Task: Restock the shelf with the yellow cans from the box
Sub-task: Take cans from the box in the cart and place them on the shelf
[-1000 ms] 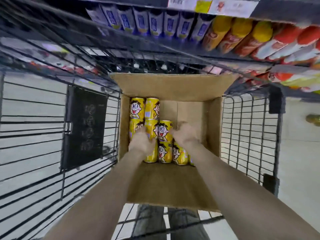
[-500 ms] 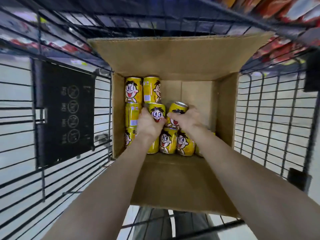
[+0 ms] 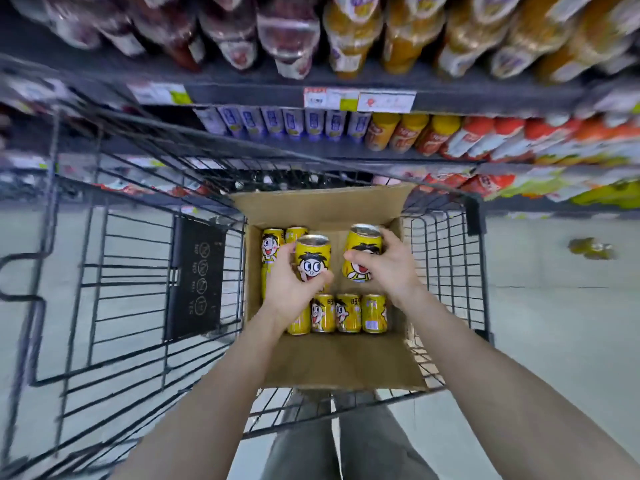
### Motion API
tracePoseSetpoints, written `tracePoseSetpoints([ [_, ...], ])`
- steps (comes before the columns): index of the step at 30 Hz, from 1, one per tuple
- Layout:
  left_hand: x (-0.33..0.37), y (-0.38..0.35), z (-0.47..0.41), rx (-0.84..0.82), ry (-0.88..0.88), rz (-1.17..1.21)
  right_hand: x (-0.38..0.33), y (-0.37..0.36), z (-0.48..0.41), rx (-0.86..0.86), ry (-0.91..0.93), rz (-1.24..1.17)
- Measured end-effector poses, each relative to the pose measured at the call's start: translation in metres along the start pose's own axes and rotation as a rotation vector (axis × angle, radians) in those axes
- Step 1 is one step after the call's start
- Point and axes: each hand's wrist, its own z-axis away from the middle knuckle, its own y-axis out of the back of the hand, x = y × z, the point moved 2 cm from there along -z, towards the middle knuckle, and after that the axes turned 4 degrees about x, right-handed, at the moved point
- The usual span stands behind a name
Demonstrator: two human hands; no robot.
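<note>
Plainly, each hand had a can. The left hand (image 3: 294, 289) was curled round a yellow can (image 3: 312, 258) from below and behind, thumb on its left side, fingers wrapped under its printed face. The right hand (image 3: 391, 268) gripped a second can (image 3: 363, 252) from the right, thumb across the front and fingers behind. Both cans were held above the box (image 3: 322, 202), which sat in the wire cart (image 3: 138, 271), with more cans in it: a row (image 3: 346, 313) at the near side and a few (image 3: 273, 244) along the left wall.

What mattered for the move to come was direction. The shelf (image 3: 277, 95) lay straight ahead of both hands, past the far flap of the box and the cart's far rim, and higher. Each held can stood roughly upright in its grip, silver top pointing up and away toward the shelf, so a forward reach would probably carry it there top end leading. The right hand's can sat slightly farther forward, a little nearer the shelf. Where a gap for yellow cans lay I could not tell; only purple cartons (image 3: 277, 121) and bottles (image 3: 398, 131) showed.
</note>
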Motion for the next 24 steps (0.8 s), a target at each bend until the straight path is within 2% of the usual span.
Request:
tracePoseSetpoints([
  [6, 0.102, 0.031, 0.039, 0.023, -0.243, 0.05, -0.085, 0.051, 0.064, 0.027, 0.216, 0.015],
  [12, 0.212, 0.035, 0.081, -0.009, -0.477, -0.007, -0.165, 0.139, 0.133, 0.155, 0.372, -0.001],
  [19, 0.334, -0.002, 0.146, -0.075, -0.711, 0.006, -0.199, 0.264, 0.197, 0.355, 0.509, -0.083],
  [24, 0.407, -0.06, 0.206, -0.107, -0.863, -0.025, -0.201, 0.373, 0.236, 0.481, 0.589, -0.107],
])
